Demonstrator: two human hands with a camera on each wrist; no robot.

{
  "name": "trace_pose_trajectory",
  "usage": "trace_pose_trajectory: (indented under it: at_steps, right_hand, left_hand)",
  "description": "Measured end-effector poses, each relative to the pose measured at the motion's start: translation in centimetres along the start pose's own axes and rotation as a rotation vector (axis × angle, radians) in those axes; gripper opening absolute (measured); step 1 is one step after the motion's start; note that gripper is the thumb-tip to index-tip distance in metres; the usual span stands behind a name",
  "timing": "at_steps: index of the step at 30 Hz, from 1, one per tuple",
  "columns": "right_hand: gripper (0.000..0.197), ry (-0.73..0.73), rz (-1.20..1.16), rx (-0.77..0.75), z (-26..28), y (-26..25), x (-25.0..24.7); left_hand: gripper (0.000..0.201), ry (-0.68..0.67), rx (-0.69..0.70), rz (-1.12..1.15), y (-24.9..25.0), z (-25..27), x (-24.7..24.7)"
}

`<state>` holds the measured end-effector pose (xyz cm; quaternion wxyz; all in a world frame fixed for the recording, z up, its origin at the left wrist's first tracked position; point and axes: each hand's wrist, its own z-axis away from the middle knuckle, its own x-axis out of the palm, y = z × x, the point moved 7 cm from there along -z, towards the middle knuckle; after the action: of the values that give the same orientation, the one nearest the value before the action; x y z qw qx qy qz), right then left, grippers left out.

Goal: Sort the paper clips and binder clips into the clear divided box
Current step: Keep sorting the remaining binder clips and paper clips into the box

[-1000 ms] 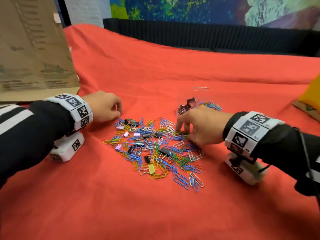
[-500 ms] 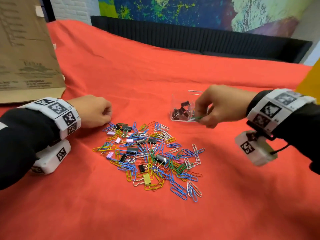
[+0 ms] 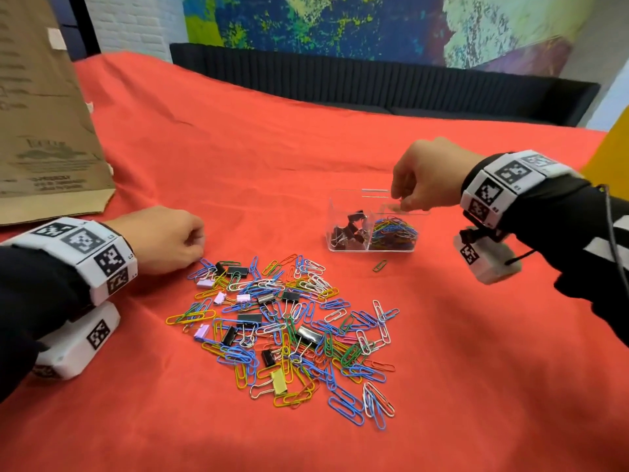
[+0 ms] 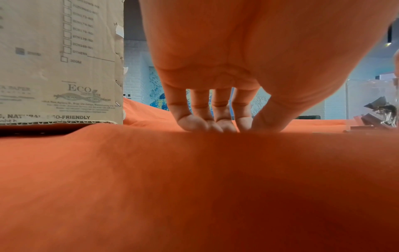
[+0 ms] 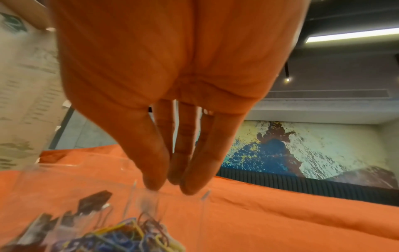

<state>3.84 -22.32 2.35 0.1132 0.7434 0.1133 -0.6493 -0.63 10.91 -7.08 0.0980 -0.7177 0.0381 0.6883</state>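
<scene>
A tall brown printed cardboard box (image 3: 44, 107) stands at the far left on the red cloth-covered table (image 3: 238, 137). The left hand (image 3: 163, 238) rests on the cloth just beside the left edge of the heap, fingers curled down with the tips on the fabric; the left wrist view shows nothing between them.

The loose heap of coloured wire paper clips and black, lilac and yellow binder clips (image 3: 286, 328) lies in the middle, clips pointing every way, no common long axis. One stray green paper clip (image 3: 379, 265) lies alone between heap and box, just in front of the box, long axis running diagonally toward the box.

The clear divided plastic box (image 3: 340, 212) stands upright beyond the heap: black binder clips in its left compartment, coloured paper clips in its right. The right hand (image 3: 425, 178) hovers over the right compartment, fingertips (image 5: 192, 185) drawn together and pointing down; whether a clip is pinched there cannot be told.

Judgement: the stray clip lies below and toward the person from the right hand, which is much the nearer.
</scene>
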Motion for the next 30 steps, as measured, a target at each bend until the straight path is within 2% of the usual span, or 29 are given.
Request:
trace_pose_trajectory:
  at_steps: [3,7,9,11,13,15,18,23,27,30]
  right_hand:
    - [0.014,0.059,0.003,-0.046,0.4,0.1,-0.9]
    - [0.004,0.19,-0.067,-0.132,3.0,-1.2,-2.1]
    - [0.007,0.132,-0.11,-0.218,5.0,-3.0,-0.7]
    - [0.02,-0.052,-0.062,-0.281,6.5,-4.3,2.5]
    - [0.042,-0.266,0.076,-0.312,7.6,-4.8,5.7]
    - [0.047,-0.358,0.178,-0.335,8.1,-4.9,7.5]
    - [0.042,-0.306,0.215,-0.406,9.4,-5.9,7.7]
    - [0.042,-0.311,0.035,-0.54,13.3,-9.5,6.4]
    - [0.045,-0.361,-0.045,-0.575,14.9,-10.7,5.7]
    - [0.037,-0.341,-0.083,-0.556,14.6,-10.8,5.8]
  left_hand:
    - [0.013,0.0,0.004,0.011,0.0,0.0,0.0]
    - [0.012,0.005,0.006,0.016,0.0,0.0,0.0]
    - [0.012,0.009,0.008,0.018,0.0,0.0,0.0]
    - [0.013,0.008,0.004,0.02,-0.1,0.1,0.0]
    - [0.012,0.006,0.005,0.01,-0.1,0.1,0.1]
    - [0.012,0.009,0.007,-0.004,0.1,0.1,0.0]
    - [0.012,0.013,0.007,-0.011,0.2,0.1,0.0]
    - [0.013,0.003,-0.004,0.005,0.1,0.2,0.1]
    - [0.014,0.008,-0.014,0.007,0.1,0.2,0.0]
    - [0.014,0.003,-0.018,0.009,0.1,0.2,0.0]
